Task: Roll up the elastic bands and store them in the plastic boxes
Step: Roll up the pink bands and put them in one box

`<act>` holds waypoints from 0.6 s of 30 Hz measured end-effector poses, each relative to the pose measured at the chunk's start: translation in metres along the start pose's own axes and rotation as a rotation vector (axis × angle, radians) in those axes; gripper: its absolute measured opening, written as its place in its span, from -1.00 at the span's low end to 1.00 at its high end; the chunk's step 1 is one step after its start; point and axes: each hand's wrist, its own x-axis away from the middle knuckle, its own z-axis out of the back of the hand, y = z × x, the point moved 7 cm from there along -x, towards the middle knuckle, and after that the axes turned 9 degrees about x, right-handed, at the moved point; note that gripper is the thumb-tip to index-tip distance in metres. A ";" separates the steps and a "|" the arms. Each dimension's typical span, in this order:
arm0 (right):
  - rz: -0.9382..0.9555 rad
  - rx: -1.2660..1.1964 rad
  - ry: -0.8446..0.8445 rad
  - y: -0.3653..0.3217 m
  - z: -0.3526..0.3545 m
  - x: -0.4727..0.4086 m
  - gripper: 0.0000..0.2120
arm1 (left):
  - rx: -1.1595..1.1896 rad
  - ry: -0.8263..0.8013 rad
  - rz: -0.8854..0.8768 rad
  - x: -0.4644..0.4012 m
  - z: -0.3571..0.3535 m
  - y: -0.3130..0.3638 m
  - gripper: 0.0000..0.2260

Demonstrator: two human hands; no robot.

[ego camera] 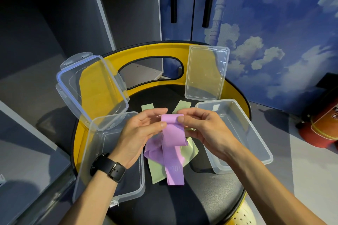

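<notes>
- Pinching the top fold of a purple band (pixel 172 134), the left hand (pixel 140 133) and the right hand (pixel 204 129) hold it between them above the middle of a chair seat (pixel 197 188).
- Left hand: thumb and curled fingers close on the left edge of the band's folded top; a black watch (pixel 108 167) sits on the wrist.
- Right hand: the thumb presses on the front of the fold at its right edge, and the other fingers curl behind it, so the band is gripped from that side too.
- From the fold the purple band hangs down in a long strip, its lower end lying on the seat; a bunched part of it sits just left of the strip, under the left hand.
- A pale green band (pixel 157 168) lies flat on the seat beneath the purple one, with two of its ends showing past the fingertips at the far side.
- A clear plastic box (pixel 109 160) stands on the left of the seat, partly under the left forearm, and its lid (pixel 91 89) with clip tabs leans upright against the chair's yellow back (pixel 164 50).
- A second clear box (pixel 237 133) stands on the right, just beside the right hand; its plain lid (pixel 206 73) leans against the chair back behind it.
- Both boxes are open, and no band lies in either.
- Grey shelves (pixel 54 23) stand to the left, a cupboard with a blue sky print (pixel 274 33) to the right, and a red extinguisher (pixel 323 124) lies on the floor at the far right.
</notes>
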 end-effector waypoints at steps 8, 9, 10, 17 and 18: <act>0.040 -0.018 -0.001 -0.002 0.001 0.000 -0.79 | 0.054 0.025 0.051 0.001 -0.002 -0.005 -0.77; 0.043 -0.014 -0.003 -0.003 0.001 0.000 -0.78 | 0.054 0.030 0.048 0.000 -0.001 -0.005 -0.78; 0.041 -0.016 -0.006 -0.003 0.001 0.000 -0.75 | 0.051 0.030 0.046 -0.001 -0.001 -0.005 -0.78; -0.052 0.037 -0.039 0.005 -0.003 0.002 -0.82 | 0.016 0.017 0.021 0.000 0.001 -0.004 -0.77; -0.056 0.039 -0.041 0.006 -0.003 0.002 -0.83 | 0.014 0.016 0.020 0.000 0.001 -0.004 -0.76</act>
